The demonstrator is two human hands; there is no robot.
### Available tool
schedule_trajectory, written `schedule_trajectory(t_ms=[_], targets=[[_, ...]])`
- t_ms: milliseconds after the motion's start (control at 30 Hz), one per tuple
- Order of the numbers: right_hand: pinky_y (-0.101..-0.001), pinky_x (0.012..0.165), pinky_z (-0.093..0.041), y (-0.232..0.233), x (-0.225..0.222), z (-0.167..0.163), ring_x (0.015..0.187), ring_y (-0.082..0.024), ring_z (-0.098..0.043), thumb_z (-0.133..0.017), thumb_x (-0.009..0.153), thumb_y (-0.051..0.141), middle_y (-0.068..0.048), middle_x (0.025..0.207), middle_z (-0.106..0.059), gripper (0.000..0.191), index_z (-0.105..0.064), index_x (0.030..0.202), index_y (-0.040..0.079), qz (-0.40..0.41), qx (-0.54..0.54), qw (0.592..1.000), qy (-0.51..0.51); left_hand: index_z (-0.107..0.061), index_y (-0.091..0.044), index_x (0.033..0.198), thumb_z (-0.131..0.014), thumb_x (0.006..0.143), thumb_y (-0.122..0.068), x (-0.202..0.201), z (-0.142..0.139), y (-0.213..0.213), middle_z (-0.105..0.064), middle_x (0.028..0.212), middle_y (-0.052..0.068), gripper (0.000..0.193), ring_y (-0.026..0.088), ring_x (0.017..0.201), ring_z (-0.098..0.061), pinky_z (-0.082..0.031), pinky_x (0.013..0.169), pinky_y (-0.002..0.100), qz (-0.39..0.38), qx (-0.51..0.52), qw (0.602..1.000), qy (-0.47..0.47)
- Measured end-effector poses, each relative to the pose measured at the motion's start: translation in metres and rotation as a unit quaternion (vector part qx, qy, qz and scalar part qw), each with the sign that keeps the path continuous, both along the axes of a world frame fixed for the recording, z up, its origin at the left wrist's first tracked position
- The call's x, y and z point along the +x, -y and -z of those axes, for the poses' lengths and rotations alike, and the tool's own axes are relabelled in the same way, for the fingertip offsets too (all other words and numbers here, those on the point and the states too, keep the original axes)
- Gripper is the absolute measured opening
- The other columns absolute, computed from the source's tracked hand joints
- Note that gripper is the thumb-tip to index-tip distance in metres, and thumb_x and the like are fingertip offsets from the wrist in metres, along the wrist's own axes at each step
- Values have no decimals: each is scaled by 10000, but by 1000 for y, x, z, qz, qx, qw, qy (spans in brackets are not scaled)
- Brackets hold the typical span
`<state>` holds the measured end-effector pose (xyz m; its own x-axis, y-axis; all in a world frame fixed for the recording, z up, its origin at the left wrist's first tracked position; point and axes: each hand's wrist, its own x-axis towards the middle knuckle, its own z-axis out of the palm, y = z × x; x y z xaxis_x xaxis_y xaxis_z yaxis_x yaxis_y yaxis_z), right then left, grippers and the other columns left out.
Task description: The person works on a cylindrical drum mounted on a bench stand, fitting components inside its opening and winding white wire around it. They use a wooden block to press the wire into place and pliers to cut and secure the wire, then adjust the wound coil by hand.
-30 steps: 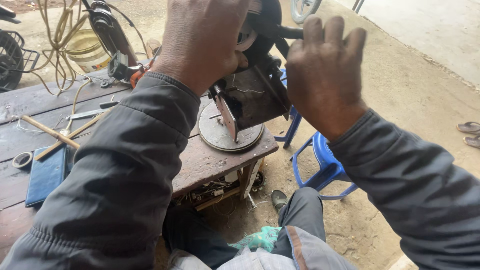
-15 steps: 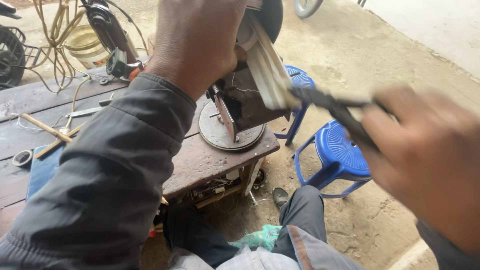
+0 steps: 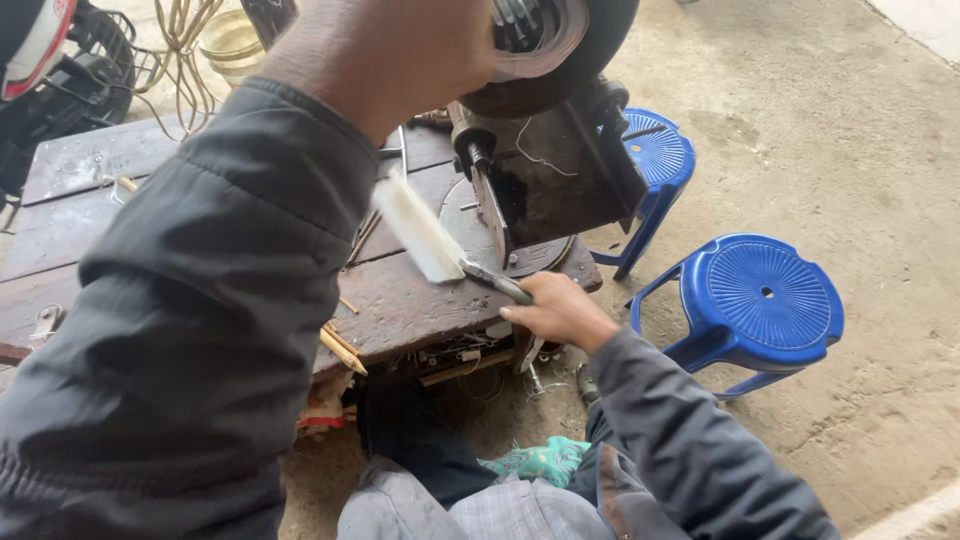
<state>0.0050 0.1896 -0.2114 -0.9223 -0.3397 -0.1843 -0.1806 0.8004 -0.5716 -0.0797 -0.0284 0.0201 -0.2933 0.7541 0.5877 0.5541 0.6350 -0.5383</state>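
My left hand (image 3: 400, 50) is high in the view, clamped over a dark round wheel (image 3: 590, 40) with a pale band, on top of a metal machine (image 3: 565, 170); its fingers are mostly hidden. My right hand (image 3: 560, 310) is low at the front edge of the wooden table (image 3: 400, 300). It grips grey pliers (image 3: 495, 282), whose jaws pinch a pale flat strip (image 3: 425, 228). The strip slants up to the left, beside the machine's round base plate (image 3: 545, 258).
Two blue plastic stools stand on the concrete floor to the right, one close by (image 3: 765, 295) and one farther back (image 3: 655, 150). Thin wooden sticks (image 3: 340, 350) lie at the table edge. Yellow cord (image 3: 180, 40) and a dark fan-like object (image 3: 80, 80) sit at the back left.
My right hand left the machine's top, swung out to the right with the pliers, then dropped to the table's front edge holding the pale strip. My left hand stayed on the wheel.
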Motion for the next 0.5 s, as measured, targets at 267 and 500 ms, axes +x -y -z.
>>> schedule_trajectory(t_ms=[267, 500], targets=[[-402, 793, -544, -39, 54, -92, 911, -257, -684, -740, 845, 323, -116, 966, -662, 300, -708, 893, 29, -129, -26, 989, 69, -671, -16, 972, -667, 1008, -328, 31, -35, 12, -638, 617, 50, 315, 171, 513, -671, -545, 459, 358, -129, 188, 865, 447], [-347, 603, -528, -90, 73, -221, 613, -205, -617, -733, 862, 305, -54, 991, -703, 245, -681, 864, 65, -52, 98, 978, -174, -740, 24, 969, -820, 925, -447, 21, -32, 18, -675, 636, 114, 479, 253, 506, -651, -538, 475, 388, -72, -13, 968, 241]])
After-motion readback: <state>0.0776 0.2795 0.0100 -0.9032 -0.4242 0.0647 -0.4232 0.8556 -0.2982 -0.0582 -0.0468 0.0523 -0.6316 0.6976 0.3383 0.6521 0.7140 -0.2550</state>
